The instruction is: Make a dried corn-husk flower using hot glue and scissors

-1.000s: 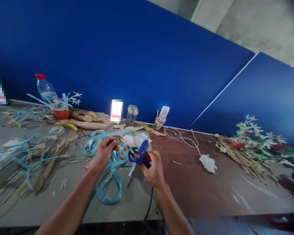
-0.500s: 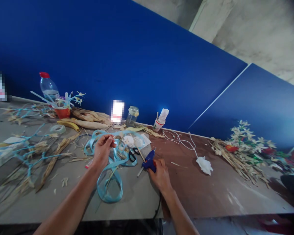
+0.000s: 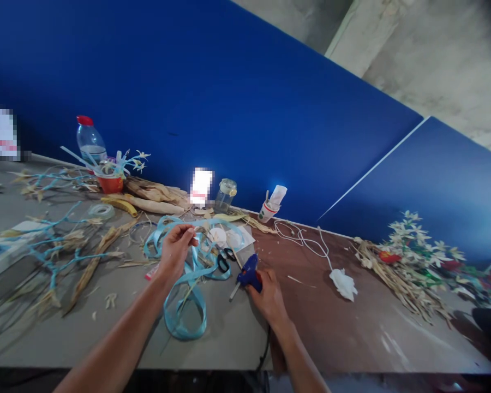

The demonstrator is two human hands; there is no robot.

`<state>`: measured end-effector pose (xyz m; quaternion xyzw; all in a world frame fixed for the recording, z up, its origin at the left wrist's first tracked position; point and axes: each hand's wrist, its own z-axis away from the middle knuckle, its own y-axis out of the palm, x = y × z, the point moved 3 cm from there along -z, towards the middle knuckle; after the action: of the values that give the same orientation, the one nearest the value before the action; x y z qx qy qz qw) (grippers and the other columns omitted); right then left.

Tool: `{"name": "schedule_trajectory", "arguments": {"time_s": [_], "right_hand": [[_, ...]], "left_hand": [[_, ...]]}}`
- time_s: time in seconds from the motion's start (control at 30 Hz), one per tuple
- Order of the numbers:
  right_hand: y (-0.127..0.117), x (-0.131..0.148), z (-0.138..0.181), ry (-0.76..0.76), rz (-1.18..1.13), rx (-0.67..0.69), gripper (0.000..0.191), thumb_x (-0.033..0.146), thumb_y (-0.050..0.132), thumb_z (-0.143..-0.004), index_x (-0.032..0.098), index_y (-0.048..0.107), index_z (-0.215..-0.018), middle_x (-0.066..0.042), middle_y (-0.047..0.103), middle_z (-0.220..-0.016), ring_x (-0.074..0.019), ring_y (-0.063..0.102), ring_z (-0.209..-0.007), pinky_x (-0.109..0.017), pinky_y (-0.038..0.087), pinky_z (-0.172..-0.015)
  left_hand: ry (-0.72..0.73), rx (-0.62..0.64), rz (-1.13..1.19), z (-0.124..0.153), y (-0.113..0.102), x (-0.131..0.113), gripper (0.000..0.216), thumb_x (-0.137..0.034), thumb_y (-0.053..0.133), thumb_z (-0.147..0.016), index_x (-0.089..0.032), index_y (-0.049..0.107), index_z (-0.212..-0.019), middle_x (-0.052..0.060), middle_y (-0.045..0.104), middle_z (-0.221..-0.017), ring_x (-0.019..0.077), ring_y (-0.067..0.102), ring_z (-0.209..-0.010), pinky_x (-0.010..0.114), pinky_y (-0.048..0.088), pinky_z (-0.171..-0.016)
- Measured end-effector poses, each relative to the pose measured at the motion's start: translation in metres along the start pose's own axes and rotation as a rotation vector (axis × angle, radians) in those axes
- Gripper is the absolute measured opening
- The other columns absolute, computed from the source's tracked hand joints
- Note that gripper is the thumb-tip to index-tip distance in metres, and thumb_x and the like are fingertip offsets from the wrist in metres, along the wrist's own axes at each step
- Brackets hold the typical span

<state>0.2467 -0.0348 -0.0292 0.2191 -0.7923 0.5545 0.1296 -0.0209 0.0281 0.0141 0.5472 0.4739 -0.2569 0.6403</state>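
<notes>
My right hand [image 3: 268, 292] is wrapped round the handle of a blue glue gun [image 3: 249, 271], whose pale glue stick pokes out at the back. My left hand [image 3: 178, 248] is closed in a pinch above the heap of light blue ribbon [image 3: 187, 330]; whatever lies between its fingertips is too small to make out. Black-handled scissors [image 3: 223, 263] lie on the table between the two hands. Behind them a round white piece [image 3: 217, 236] rests by the ribbon.
Blue-wrapped flower stems [image 3: 55, 262] and dried husks [image 3: 155, 191] cover the left side. At the back stand a red pot [image 3: 111, 184], a bottle [image 3: 90, 143], a jar [image 3: 226, 196] and a cup [image 3: 267, 212]. White flowers [image 3: 413, 234] lie at right, beyond a white cable [image 3: 298, 237].
The view has shifted slightly, so the table's things appear a little further right. Both hands keep nearly the same pose, and the glue gun stays in the right one.
</notes>
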Motion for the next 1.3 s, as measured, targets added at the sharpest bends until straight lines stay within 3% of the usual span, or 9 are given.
{"name": "schedule_trajectory", "arguments": {"time_s": [0.2,0.37,0.47,0.57,0.67,0.77,0.97,1.1,1.3], "right_hand": [[-0.011,-0.007,-0.001,0.012,0.073,0.075,0.033,0.031,0.067,-0.068,0.02,0.065,-0.099,-0.011,0.062,-0.093,-0.0271,0.059,-0.082,-0.04,0.046,-0.074],[-0.034,0.008,-0.027,0.136,-0.333,-0.024,0.034,0.036,0.058,-0.076,0.015,0.063,-0.102,-0.01,0.062,-0.093,-0.0191,0.059,-0.072,-0.035,0.047,-0.072],[-0.024,0.04,-0.051,0.24,-0.771,0.143,0.033,0.04,0.06,-0.076,0.016,0.064,-0.097,-0.004,0.064,-0.08,-0.0146,0.057,-0.064,-0.029,0.046,-0.064],[0.002,0.077,-0.072,0.478,-1.258,0.4,0.029,0.042,0.061,-0.075,0.014,0.064,-0.083,-0.001,0.061,-0.068,-0.0098,0.051,-0.052,-0.023,0.041,-0.052],[0.026,0.105,-0.081,0.7,-1.438,0.639,0.036,0.046,0.053,-0.082,0.013,0.063,-0.073,0.0,0.057,-0.057,-0.0091,0.047,-0.045,-0.021,0.036,-0.045],[0.037,0.121,-0.081,0.736,-1.553,0.759,0.044,0.049,0.045,-0.087,0.012,0.062,-0.072,-0.002,0.059,-0.059,-0.0102,0.049,-0.048,-0.021,0.036,-0.045],[0.037,0.124,-0.072,0.76,-1.774,0.633,0.027,0.037,0.053,-0.085,0.014,0.063,-0.076,-0.003,0.063,-0.066,-0.0121,0.055,-0.056,-0.023,0.04,-0.052],[0.037,0.125,-0.072,0.768,-1.784,0.546,0.01,0.022,0.059,-0.078,0.014,0.062,-0.072,0.0,0.062,-0.062,-0.0105,0.053,-0.052,-0.023,0.04,-0.053],[0.039,0.128,-0.075,0.816,-1.758,0.511,0.008,0.018,0.062,-0.067,0.015,0.057,-0.063,0.001,0.058,-0.053,-0.0093,0.05,-0.047,-0.022,0.038,-0.049]], "left_hand": [[-0.003,-0.026,0.016,0.001,0.0,-0.003,0.023,-0.031,0.07,-0.066,-0.014,0.06,-0.079,-0.004,0.057,-0.062,0.0062,0.052,-0.049,0.02,0.041,-0.054],[-0.026,0.008,0.065,0.002,0.004,-0.006,0.021,-0.03,0.07,-0.066,-0.015,0.06,-0.077,-0.004,0.057,-0.062,0.0066,0.052,-0.05,0.021,0.042,-0.053],[-0.061,0.084,0.124,0.005,0.007,-0.007,0.021,-0.028,0.072,-0.065,-0.016,0.06,-0.076,-0.003,0.059,-0.067,0.0063,0.052,-0.052,0.022,0.043,-0.055],[-0.106,0.223,0.185,0.009,0.011,-0.007,0.018,-0.027,0.072,-0.067,-0.017,0.06,-0.077,-0.003,0.059,-0.07,0.0059,0.051,-0.051,0.024,0.045,-0.058],[-0.146,0.347,0.216,0.013,0.013,-0.006,0.016,-0.026,0.072,-0.068,-0.018,0.061,-0.077,-0.002,0.059,-0.067,0.0058,0.05,-0.048,0.023,0.043,-0.053],[-0.165,0.446,0.23,0.016,0.015,-0.005,0.014,-0.026,0.072,-0.068,-0.017,0.062,-0.074,-0.002,0.059,-0.066,0.0063,0.05,-0.047,0.022,0.04,-0.049],[-0.194,0.484,0.238,0.018,0.017,-0.003,0.015,-0.027,0.073,-0.068,-0.018,0.063,-0.074,-0.001,0.059,-0.064,0.0073,0.05,-0.046,0.022,0.039,-0.047],[-0.236,0.52,0.232,0.019,0.019,0.0,0.013,-0.024,0.072,-0.069,-0.018,0.064,-0.076,-0.001,0.06,-0.063,0.0077,0.052,-0.047,0.022,0.04,-0.049],[-0.233,0.526,0.212,0.017,0.017,0.006,0.014,-0.025,0.072,-0.07,-0.016,0.064,-0.076,-0.001,0.061,-0.062,0.0069,0.053,-0.048,0.02,0.042,-0.051]]}}
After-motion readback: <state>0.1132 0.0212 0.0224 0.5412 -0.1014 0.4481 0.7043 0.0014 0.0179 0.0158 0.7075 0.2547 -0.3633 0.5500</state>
